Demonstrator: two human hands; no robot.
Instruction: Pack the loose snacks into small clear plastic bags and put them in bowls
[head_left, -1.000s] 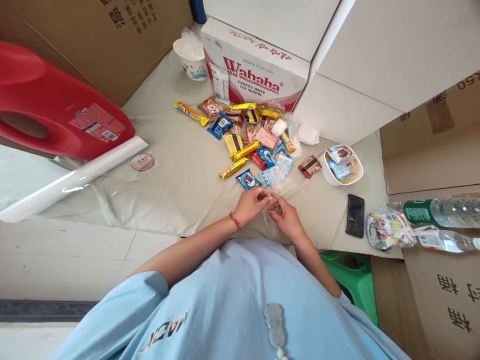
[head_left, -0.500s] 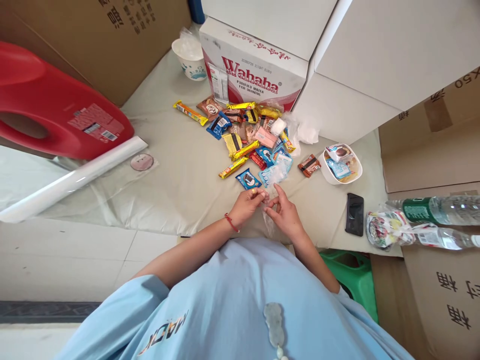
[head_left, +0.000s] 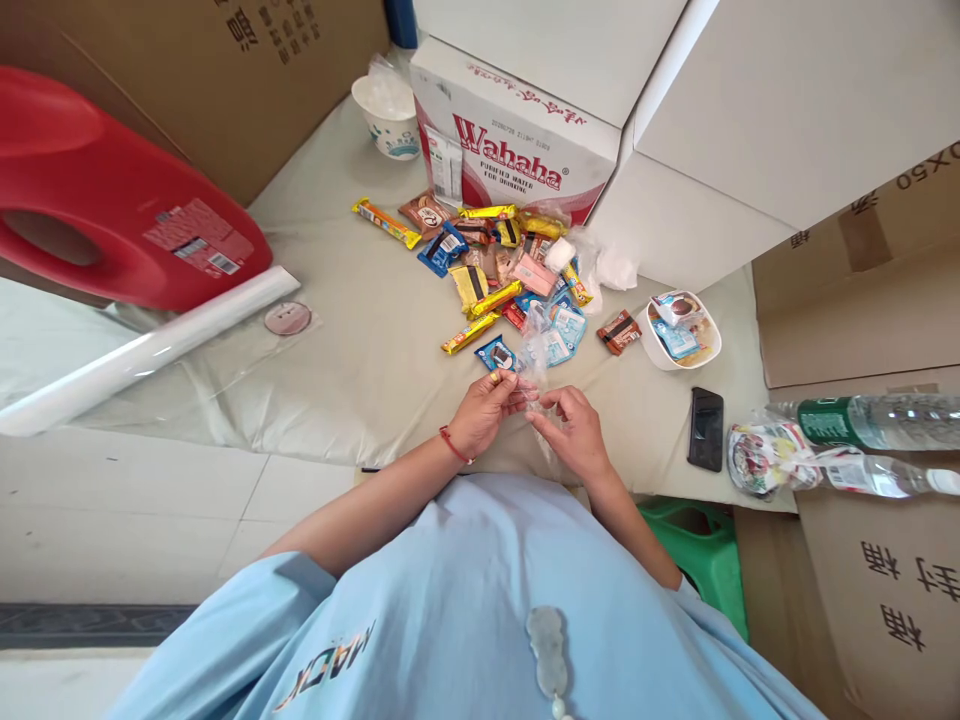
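Observation:
My left hand (head_left: 486, 412) pinches a clear plastic bag (head_left: 534, 350) between thumb and fingers, near the table's front edge. Opposite it, my right hand (head_left: 574, 430) has its thumb and fingertips closed on the same thin film. Part of the bag stretches beyond my hands over the nearest snacks; its lower end hangs towards me. Just past my fingers lie a blue wrapped snack (head_left: 495, 354), light-blue packets (head_left: 566, 330) and yellow bars (head_left: 471, 332). Behind them spreads a heap of brown, yellow and pink packs, with a pink pack (head_left: 534, 273) on top.
At the right are a white bowl (head_left: 651, 345) of snacks, a brown packet (head_left: 619, 332), a phone (head_left: 706, 428) and plastic bottles (head_left: 892, 420). A Wahaha carton (head_left: 517, 130) stands behind the heap. A red jug (head_left: 135, 200) and white roll (head_left: 150, 350) are on the left.
The bag's far part now stands higher and looks more spread over the light-blue packets. My right forefinger has curled in towards the thumb. My left hand has shifted slightly.

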